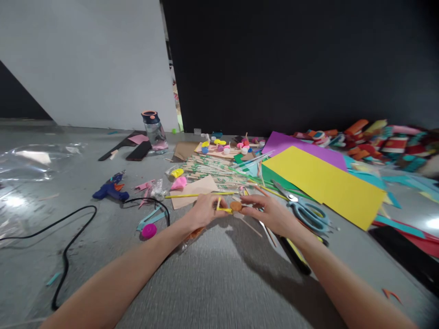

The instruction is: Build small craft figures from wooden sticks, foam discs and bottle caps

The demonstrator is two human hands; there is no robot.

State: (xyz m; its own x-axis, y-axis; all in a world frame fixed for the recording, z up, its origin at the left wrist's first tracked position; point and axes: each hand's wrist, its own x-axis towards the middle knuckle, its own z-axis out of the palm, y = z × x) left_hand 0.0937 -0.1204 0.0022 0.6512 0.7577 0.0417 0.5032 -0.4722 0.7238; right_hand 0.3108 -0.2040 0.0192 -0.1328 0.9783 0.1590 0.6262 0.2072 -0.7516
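Note:
My left hand (206, 209) is closed on a small bent yellow strip (224, 210), perhaps a piece of straw or paper. Between my two hands is a small round orange-brown piece (236, 206), pinched at the fingertips of my right hand (269, 211); its material is not clear. The yellow strip meets the round piece or lies just against it. Behind my left hand a long yellow stick (181, 196) crosses a beige sheet (207, 184). Under my left wrist, an orange lump in clear wrapping (195, 234) is partly hidden. Blue-handled scissors (308, 214) lie right of my right hand.
A blue glue gun (111, 189) with a black cord (66, 256) lies at left, near a magenta disc (149, 231). Farther back are a water bottle (155, 132) and wrapped sticks (209, 171). A yellow sheet (325, 183) and a black phone-like object (404, 256) are at right.

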